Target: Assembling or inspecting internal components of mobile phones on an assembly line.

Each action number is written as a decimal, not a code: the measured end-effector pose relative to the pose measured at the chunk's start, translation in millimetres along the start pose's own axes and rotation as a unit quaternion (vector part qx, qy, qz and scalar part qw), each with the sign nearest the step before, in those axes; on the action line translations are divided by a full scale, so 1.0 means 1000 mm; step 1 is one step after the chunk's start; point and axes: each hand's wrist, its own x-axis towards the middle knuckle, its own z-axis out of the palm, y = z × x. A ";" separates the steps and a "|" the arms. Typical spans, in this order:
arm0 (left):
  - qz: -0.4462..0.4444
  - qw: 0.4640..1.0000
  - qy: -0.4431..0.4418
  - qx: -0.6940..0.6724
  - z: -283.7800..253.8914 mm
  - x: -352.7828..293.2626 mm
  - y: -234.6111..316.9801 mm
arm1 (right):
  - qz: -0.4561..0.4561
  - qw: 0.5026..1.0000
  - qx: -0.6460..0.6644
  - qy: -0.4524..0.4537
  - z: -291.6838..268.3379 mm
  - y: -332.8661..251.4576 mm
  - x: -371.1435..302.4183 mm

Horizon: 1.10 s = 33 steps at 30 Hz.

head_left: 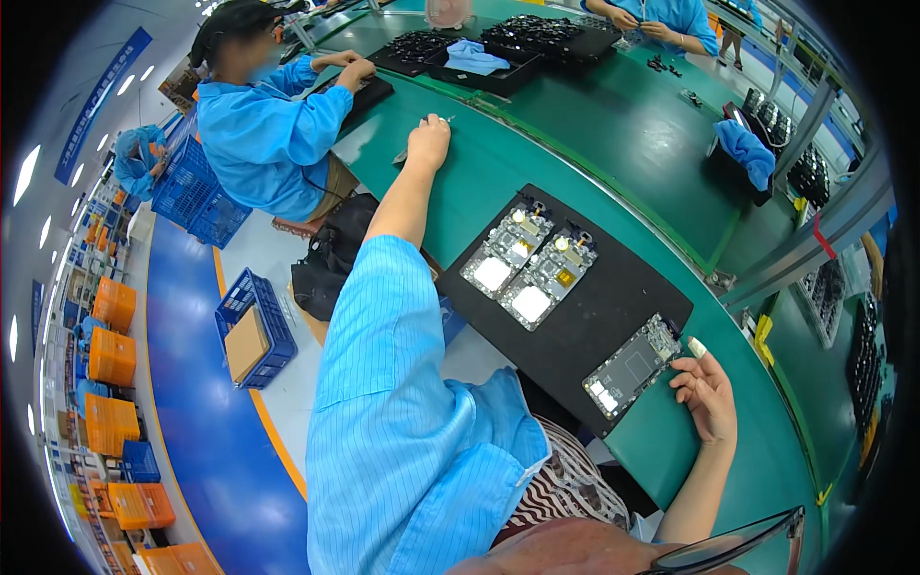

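Observation:
My left hand (428,144) is stretched far out over the green bench, closed around something slim that I cannot make out; a small tip shows past the fingers. My right hand (705,395) rests beside the mat's right end with loosely curled fingers and nothing in them; one finger wears a pale finger cot (697,347). Just left of it, a grey circuit board (628,369) lies on the black mat (599,287), near or touching the fingertips. Two more circuit boards (508,251) (548,278) with bright white squares lie side by side at the mat's far left.
A co-worker in blue (264,144) sits at the left along the green bench (575,125). Black trays of dark parts (537,34) and a blue cloth (476,57) stand at the back. A metal post (810,244) rises at the right; a blue crate (257,331) sits on the floor.

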 end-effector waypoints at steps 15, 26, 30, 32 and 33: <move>0.105 0.952 0.031 -0.285 -0.121 -0.073 0.111 | 0.007 0.999 -0.038 -0.002 -0.010 0.003 0.003; 0.202 0.946 -0.076 -0.243 -0.197 -0.161 0.183 | -0.003 0.999 -0.049 -0.011 -0.007 0.004 -0.002; 0.183 0.952 -0.111 -0.221 -0.203 -0.152 0.179 | -0.015 0.999 -0.037 0.003 -0.008 0.005 -0.003; 0.150 0.949 -0.125 -0.247 -0.218 -0.143 0.172 | -0.030 0.999 -0.044 -0.004 -0.006 0.004 -0.002; 0.167 0.936 -0.113 -0.290 -0.220 -0.140 0.167 | -0.039 0.998 -0.045 0.001 -0.003 0.001 -0.003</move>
